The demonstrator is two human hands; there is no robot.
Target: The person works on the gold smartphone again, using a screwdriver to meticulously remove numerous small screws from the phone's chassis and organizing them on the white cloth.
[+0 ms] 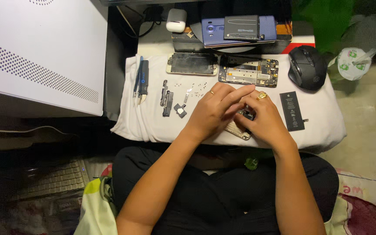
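A small dark phone part [248, 115] sits pinched between the fingertips of both hands above a gold-coloured phone shell [239, 129], which lies at the near edge of a white cloth [323, 113] spread over a low desk. The left hand [214, 111], a ring on one finger, reaches across from the left with its grip closed on the part; the right hand [264, 119], wearing a larger gold ring, meets it from the right, its grip likewise closed on the same piece. The shell is mostly hidden beneath the hands.

Just right of the right hand lies a flat black battery [292, 111]. Farther back on the cloth rest an opened phone frame [249, 72] with its boards exposed and, beside it, a detached screen panel [192, 64]. Tiny screws [192, 85] are scattered between the screen and the left hand. To the left lie narrow black brackets [166, 98], a small square component [180, 109] and a blue-handled tool [141, 80]. A black computer mouse [307, 67] sits at the cloth's far right corner. Behind, a blue phone [240, 30] rests on a box near a white earbud case [176, 20]. A white perforated computer case [35, 52] stands at left.
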